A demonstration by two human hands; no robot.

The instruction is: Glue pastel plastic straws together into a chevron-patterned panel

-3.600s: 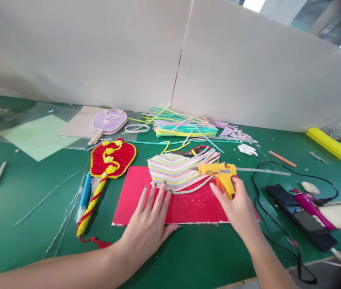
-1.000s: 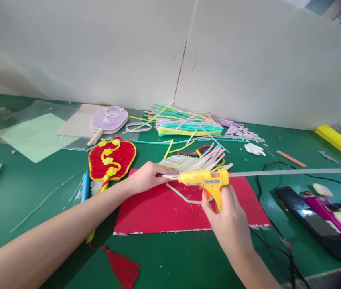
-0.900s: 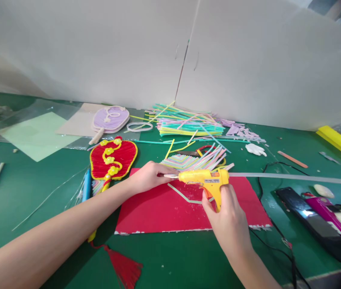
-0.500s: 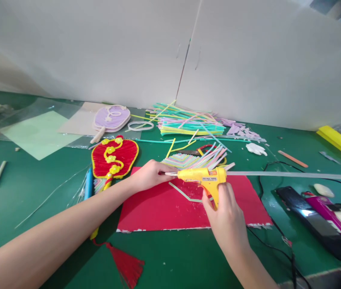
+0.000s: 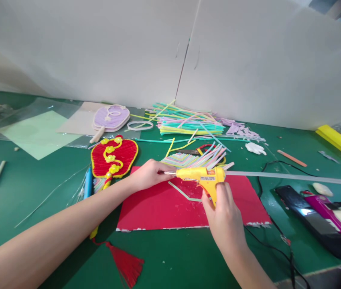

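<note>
My right hand (image 5: pixel 223 214) is wrapped around the handle of a yellow hot glue gun (image 5: pixel 202 175), its nozzle pointing left and a long clear glue stick (image 5: pixel 279 176) trailing from its back. The nozzle tip reaches the fingers of my left hand (image 5: pixel 149 174), which are closed in a pinch; what they hold is hidden. Both hands are over a red board (image 5: pixel 161 214). On it lies a bent pale green strip (image 5: pixel 181 190), partly behind my right hand. Just beyond the board is a chevron-patterned piece of pastel strips (image 5: pixel 185 160) with loose ends to the right.
A red fan (image 5: pixel 125 156) with yellow trim and a red tassel (image 5: pixel 126 263) lies left, a lilac fan (image 5: pixel 113 116) behind it. Pastel chenille stems (image 5: pixel 188 120) are heaped by the wall. Scissors (image 5: pixel 202 149), black cables (image 5: pixel 268 245) and a black phone-like device (image 5: pixel 305 216) lie about.
Almost nothing differs. The whole view has shifted very slightly; the glue gun still meets the left fingertips and both hands keep their grip.
</note>
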